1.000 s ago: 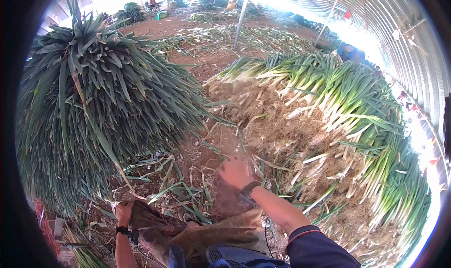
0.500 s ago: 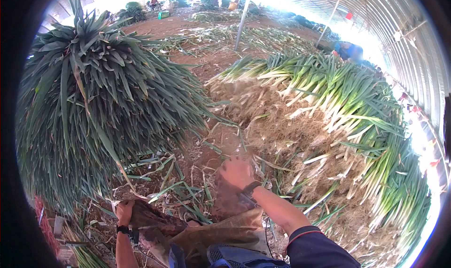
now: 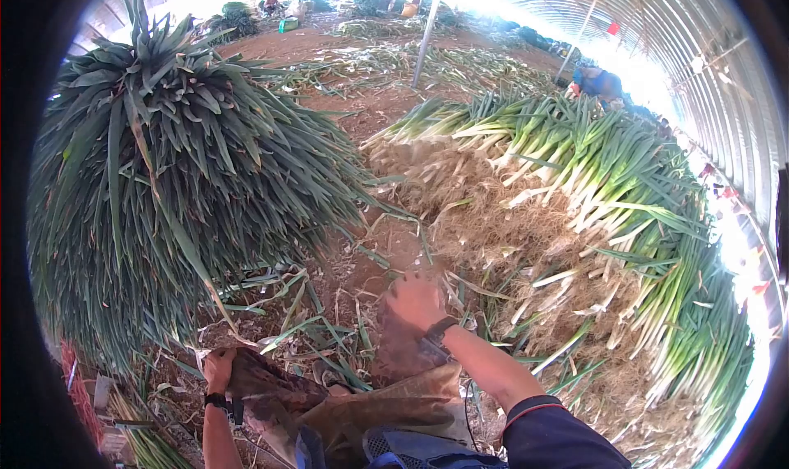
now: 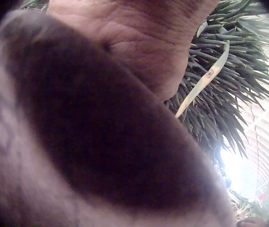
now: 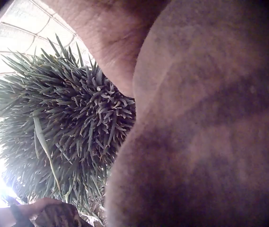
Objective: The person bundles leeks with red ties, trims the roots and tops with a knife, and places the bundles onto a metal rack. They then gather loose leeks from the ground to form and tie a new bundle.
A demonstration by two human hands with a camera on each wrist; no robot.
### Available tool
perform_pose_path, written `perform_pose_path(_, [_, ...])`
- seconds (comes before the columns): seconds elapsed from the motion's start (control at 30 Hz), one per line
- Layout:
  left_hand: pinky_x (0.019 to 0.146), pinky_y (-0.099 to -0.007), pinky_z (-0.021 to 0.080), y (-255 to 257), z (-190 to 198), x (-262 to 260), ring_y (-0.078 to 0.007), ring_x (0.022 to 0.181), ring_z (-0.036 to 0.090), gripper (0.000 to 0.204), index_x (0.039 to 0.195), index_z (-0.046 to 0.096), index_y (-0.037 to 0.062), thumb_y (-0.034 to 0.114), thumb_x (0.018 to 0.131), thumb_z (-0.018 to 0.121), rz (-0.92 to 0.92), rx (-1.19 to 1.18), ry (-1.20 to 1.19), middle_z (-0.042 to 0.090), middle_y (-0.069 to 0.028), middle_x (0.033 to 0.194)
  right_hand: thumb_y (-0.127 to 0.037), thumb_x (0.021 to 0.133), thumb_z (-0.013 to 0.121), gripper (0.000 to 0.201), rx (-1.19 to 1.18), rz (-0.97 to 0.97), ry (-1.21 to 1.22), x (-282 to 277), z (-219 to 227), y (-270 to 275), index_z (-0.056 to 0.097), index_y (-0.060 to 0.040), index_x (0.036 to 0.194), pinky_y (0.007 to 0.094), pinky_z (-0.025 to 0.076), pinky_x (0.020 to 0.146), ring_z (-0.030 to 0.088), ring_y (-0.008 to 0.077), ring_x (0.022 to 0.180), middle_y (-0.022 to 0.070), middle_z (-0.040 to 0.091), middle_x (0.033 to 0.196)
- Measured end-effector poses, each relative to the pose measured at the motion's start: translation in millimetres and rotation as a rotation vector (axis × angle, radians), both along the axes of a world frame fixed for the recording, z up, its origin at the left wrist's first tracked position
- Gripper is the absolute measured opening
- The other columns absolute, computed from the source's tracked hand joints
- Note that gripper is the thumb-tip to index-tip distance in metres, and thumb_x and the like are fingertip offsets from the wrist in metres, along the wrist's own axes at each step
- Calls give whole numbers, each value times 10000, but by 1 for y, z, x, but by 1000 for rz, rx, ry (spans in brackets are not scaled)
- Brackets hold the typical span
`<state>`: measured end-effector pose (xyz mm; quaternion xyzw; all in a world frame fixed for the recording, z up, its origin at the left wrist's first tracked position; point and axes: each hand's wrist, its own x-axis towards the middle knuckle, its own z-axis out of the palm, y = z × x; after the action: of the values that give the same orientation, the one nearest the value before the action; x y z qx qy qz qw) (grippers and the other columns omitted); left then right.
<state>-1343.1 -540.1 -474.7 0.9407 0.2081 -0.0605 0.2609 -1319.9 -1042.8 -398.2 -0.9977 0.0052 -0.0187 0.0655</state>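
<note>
In the head view my left hand rests on the left knee, on dark stained trousers. Over the right knee lies my right hand, its back up and nothing held in it. A tall bundle of green onions, dark leaf tips toward me, stands beyond the left hand. One long, partly dried leaf hangs from it down near that hand. Cloth fills much of the left wrist view, with part of the left palm above it. The right wrist view shows part of the right palm against cloth; fingers are hidden there.
A long curved row of green onions, roots inward, lies along the right. Loose trimmed leaves litter the soil between my knees and the bundle. A metal pole stands ahead. Someone in blue is behind the row.
Both hands stay on the knees. The head view has shifted very slightly, and the person in blue behind the row has moved a little to the left.
</note>
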Motion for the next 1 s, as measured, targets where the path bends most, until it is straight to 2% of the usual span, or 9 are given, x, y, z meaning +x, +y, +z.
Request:
perform_pose_path(0.17, [893,-429,509,-3,6,-2,-377,1012,671,459,1056,759,129,466,762,658,7,-3,16,716,-204,1035,-420,891,574,429,8,0,18,1,-6,-2,688,-37,1046,500,484,920,544,358,1137,161,608,1157])
perform_pose_path(0.23, [892,-428,511,-1,4,-1,-376,1010,672,457,1056,760,132,467,762,659,5,2,19,716,-203,1034,-414,879,553,391,-49,20,-78,1,-10,-2,701,-75,1007,507,510,858,571,328,1080,121,617,1092])
perform_pose_path(0.47, [884,-430,513,-2,3,0,-375,1007,673,462,1050,762,138,487,760,670,7,17,17,719,-199,1025,-418,881,550,394,-68,9,-59,1,-7,-1,701,-78,1009,509,508,857,569,326,1083,112,619,1107])
perform_pose_path(0.53, [884,-431,513,-1,3,-1,-376,1006,673,463,1049,762,139,490,762,670,8,9,14,720,-198,1022,-425,893,564,432,-8,-6,25,2,-5,-1,686,-44,1057,512,480,919,542,360,1140,155,605,1163])
perform_pose_path(0.97, [886,-435,509,-5,9,-3,-383,995,676,460,1042,762,121,484,774,668,20,4,16,720,-206,1006,-437,889,580,443,-1,1,0,1,-7,-2,684,-42,1063,504,489,913,541,361,1135,155,605,1156])
perform_pose_path(1.0, [886,-435,509,-5,7,-3,-383,995,676,460,1042,762,121,484,774,668,21,3,17,720,-206,1006,-420,880,575,412,4,0,-29,1,-9,-2,696,-58,1035,530,475,917,550,356,1123,142,609,1141])
